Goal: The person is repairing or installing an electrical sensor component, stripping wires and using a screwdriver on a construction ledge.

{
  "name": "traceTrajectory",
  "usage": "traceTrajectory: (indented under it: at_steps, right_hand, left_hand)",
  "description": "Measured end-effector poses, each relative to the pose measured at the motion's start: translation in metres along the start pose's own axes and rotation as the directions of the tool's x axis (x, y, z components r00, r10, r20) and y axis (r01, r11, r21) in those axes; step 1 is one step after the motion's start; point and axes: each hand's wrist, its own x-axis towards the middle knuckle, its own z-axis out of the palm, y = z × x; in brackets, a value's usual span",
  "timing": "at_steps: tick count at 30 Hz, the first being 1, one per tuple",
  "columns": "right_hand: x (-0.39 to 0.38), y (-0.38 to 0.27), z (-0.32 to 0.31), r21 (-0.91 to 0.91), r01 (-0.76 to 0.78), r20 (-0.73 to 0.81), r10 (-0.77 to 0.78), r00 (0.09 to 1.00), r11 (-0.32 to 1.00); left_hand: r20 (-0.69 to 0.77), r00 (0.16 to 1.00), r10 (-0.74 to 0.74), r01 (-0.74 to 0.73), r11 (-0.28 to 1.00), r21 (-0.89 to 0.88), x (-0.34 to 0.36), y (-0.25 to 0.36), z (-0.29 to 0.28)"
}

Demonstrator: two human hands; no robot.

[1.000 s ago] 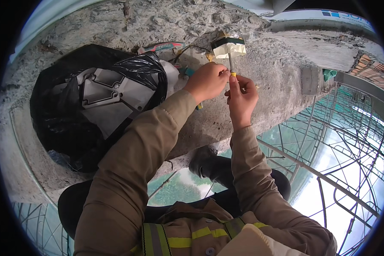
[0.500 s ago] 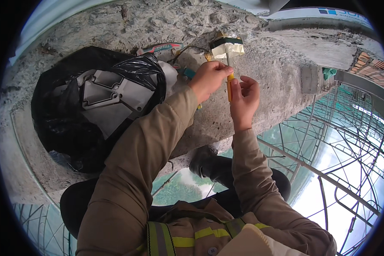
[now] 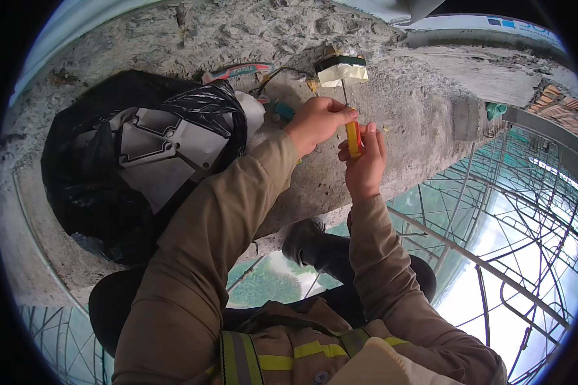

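A screwdriver [image 3: 352,136] with a yellow and red handle points away from me. Its thin shaft meets the pale face of a small box-like piece [image 3: 342,72] with a black band, set against the rough concrete. My left hand [image 3: 316,123] pinches the top of the handle, where the shaft begins. Around the lower part of the handle, the fingers of my right hand [image 3: 366,163] are closed. Whether the tip sits in a screw is too small to see.
To the left, a black plastic bag [image 3: 83,173] partly wraps a grey metal housing [image 3: 167,138]. A red and grey tool [image 3: 241,70] and a teal object [image 3: 284,111] lie on the concrete ledge [image 3: 424,122]. Beyond its edge, at right, stands metal scaffolding [image 3: 494,263] with green netting.
The handle's lower end has swung slightly right, and its red side now shows. My right hand has shifted its fingers round the handle. My left hand has moved slightly down and right.
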Motion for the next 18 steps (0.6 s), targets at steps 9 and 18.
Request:
traceTrajectory:
  at_steps: [9, 18]
  right_hand:
    - [-0.009, -0.007, 0.019, 0.036, 0.020, 0.016, -0.021, 1.000, 0.999]
    - [-0.001, 0.005, 0.006, -0.848, 0.488, 0.249, -0.654, 0.714, 0.209]
  left_hand:
    - [0.082, 0.989, -0.125, 0.132, 0.987, -0.088, -0.001, 0.004, -0.005]
    - [0.024, 0.999, 0.032, -0.028, 0.991, -0.128, 0.012, -0.009, 0.009]
